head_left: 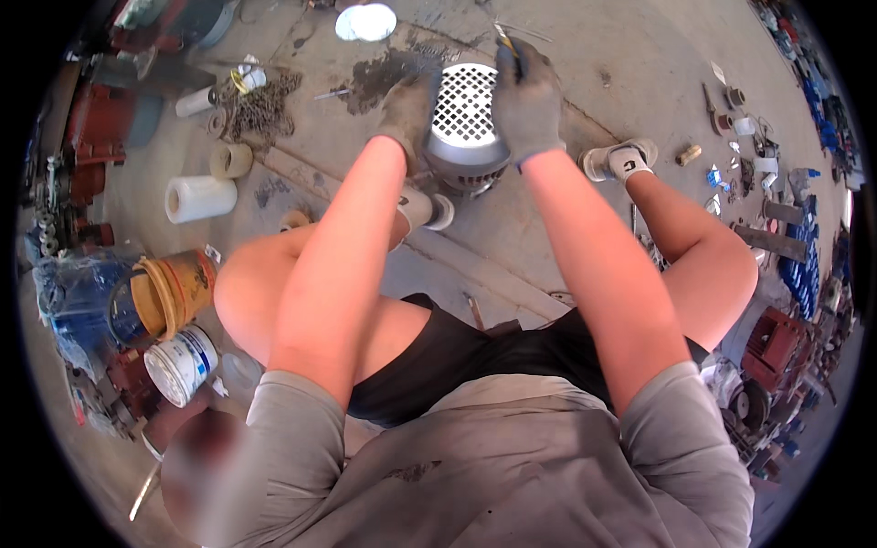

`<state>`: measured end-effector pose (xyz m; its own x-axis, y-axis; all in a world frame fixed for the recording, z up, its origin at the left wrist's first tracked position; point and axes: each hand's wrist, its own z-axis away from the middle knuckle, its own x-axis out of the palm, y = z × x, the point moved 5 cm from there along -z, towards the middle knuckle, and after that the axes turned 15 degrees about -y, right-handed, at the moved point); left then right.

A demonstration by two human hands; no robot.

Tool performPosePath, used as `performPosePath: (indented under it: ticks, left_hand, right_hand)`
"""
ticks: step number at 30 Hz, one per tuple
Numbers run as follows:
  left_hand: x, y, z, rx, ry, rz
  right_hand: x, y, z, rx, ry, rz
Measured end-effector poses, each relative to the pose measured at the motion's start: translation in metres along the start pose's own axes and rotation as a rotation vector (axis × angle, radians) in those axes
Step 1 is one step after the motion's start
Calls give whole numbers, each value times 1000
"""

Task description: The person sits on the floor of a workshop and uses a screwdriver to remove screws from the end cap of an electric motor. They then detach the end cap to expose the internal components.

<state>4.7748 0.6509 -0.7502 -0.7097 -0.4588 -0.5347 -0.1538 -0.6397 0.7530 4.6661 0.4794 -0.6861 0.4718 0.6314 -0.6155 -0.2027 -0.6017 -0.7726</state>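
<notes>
A grey electric motor (pixel 466 172) stands between my feet, capped by a fan cover with a pale perforated grille (pixel 467 105). My left hand (pixel 408 110), in a dark grey work glove, presses against the cover's left side with its fingers curled round it. On the opposite side, my right hand (pixel 530 102), gloved as well, rests along the cover. A thin tool with a yellow part (pixel 504 38) sticks out from the right fingers; its kind is not clear. Both sets of fingertips are partly hidden.
To the left lie a chain heap (pixel 260 108), a roll of clear film (pixel 201 198), an orange bucket (pixel 178 292) and a white bucket (pixel 181 365). A thin rod (pixel 332 94) lies beyond my left hand. Metal parts and a red motor housing (pixel 775 347) line the right.
</notes>
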Motion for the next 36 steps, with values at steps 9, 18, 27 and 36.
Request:
performPosePath:
  ticks: [9,18,27,36]
  left_hand:
    - [117,94,84,-295,162,503]
    - [123,56,115,-317,-192,574]
    - [166,70,193,-179,-484,871]
    - [176,79,142,-176,-420,467]
  right_hand:
    - [-41,36,-68,-263,-381,237]
    - [-102,53,79,-47,123,-19]
    - [-110,49,297,758,-461,-887]
    - [-41,95,285,784,-573,-944]
